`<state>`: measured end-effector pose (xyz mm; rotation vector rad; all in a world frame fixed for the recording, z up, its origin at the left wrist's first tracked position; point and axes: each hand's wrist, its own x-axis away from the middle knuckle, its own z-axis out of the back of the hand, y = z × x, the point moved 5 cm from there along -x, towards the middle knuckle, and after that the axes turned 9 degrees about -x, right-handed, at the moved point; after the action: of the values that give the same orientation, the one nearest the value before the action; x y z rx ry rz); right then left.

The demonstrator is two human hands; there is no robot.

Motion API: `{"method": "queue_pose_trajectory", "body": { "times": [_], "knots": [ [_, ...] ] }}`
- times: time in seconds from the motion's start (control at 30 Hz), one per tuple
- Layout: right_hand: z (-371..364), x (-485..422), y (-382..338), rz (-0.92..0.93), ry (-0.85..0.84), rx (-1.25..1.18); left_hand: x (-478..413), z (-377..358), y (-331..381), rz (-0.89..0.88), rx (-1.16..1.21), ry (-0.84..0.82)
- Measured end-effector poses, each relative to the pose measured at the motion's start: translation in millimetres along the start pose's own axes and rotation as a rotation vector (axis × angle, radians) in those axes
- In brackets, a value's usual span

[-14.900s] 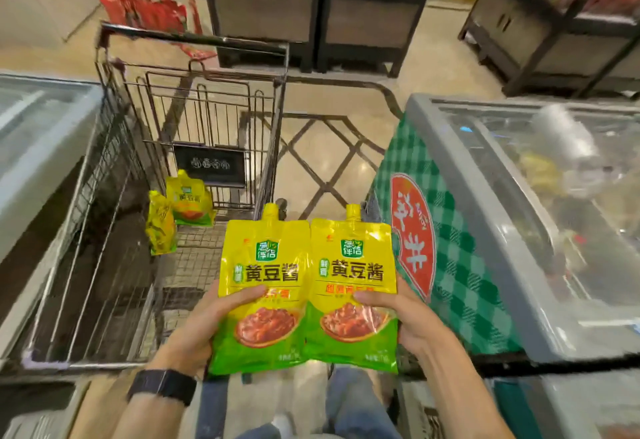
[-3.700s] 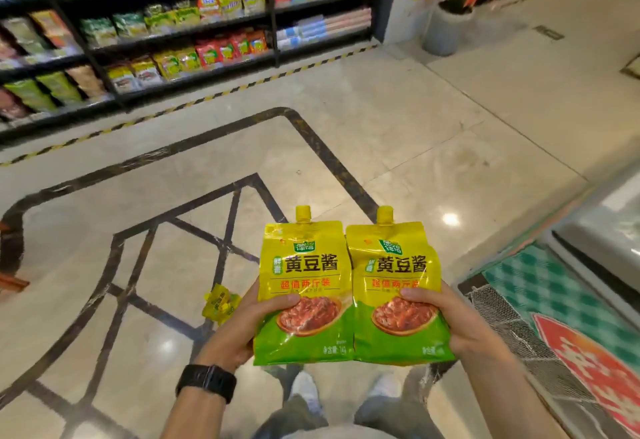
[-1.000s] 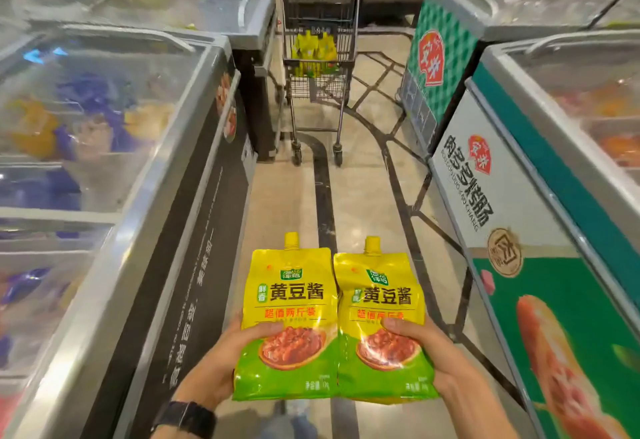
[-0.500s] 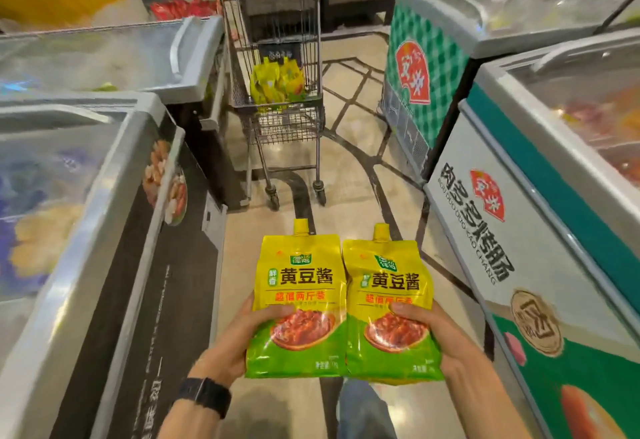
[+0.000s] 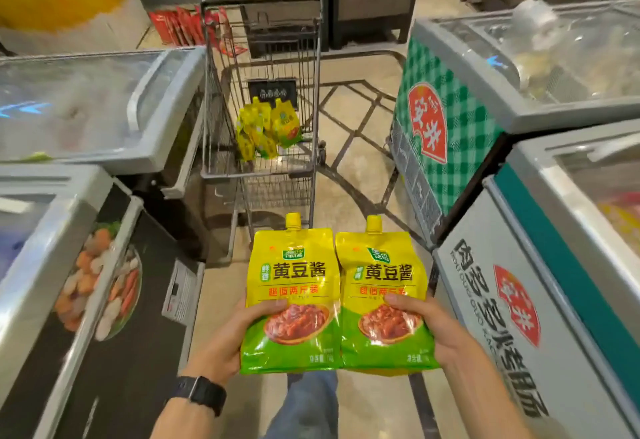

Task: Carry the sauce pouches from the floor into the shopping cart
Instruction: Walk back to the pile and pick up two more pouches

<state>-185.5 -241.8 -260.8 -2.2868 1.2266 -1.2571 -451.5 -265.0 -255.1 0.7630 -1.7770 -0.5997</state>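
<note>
The person's left hand (image 5: pixel 225 345) grips the left pouch (image 5: pixel 294 286) near its bottom, thumb across the front. The right hand (image 5: pixel 440 324) holds the right pouch (image 5: pixel 384 286) the same way. Both yellow-and-green pouches are upright, spouts up, side edges touching, held in the air above the aisle floor (image 5: pixel 353 120).

Compared with half a second ago, the shopping cart (image 5: pixel 259 175) is nearer and fills more of the upper middle of the view. It stands straight ahead, its near end just beyond the spouts, between the left freezer (image 5: pixel 86 106) and the green-checked freezer (image 5: pixel 450 109). The hold on both pouches is unchanged. Several delivered pouches (image 5: pixel 266 127) already lean together at the far end of the basket.

From this, the carrying leg looks almost over. A little more approach and the hands should be able to lift the pair over the near rim and let go inside. Whether any pouches remain on the floor cannot be told from here.
</note>
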Motion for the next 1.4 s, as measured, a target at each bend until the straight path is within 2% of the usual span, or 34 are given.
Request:
{"method": "queue_pose_trajectory", "body": {
  "times": [0.07,0.3,0.57,0.8,0.97,1.07,1.2,1.4],
  "knots": [
    [-10.2,-36.6,-33.2,0.010,-0.006,-0.023,-46.1,3.8,29.7,0.017,0.013,-0.011],
    [-12.8,-155.1,-139.3,0.000,0.141,0.040,-178.3,-0.4,140.6,-0.001,0.002,-0.022],
    [-26.2,-307.3,-253.5,-0.052,0.092,0.126,-309.2,-1.6,240.7,-0.104,0.072,0.080],
    [-92.4,-455.1,-355.9,-0.054,-0.053,0.396,-396.1,19.4,313.0,-0.215,0.186,0.419],
    [-177.2,-552.1,-386.8,-0.069,-0.300,0.663,-415.3,53.3,333.6,-0.318,0.310,0.699],
    [-229.8,-604.0,-387.9,-0.036,-0.392,0.774,-425.8,83.5,341.7,-0.343,0.370,0.833],
    [-280.7,-680.2,-375.9,0.008,-0.418,0.898,-454.3,125.4,349.0,-0.309,0.460,1.017],
    [-322.6,-790.3,-331.5,0.074,-0.533,1.340,-508.3,194.6,349.9,-0.193,0.452,1.259]
  ]
}}
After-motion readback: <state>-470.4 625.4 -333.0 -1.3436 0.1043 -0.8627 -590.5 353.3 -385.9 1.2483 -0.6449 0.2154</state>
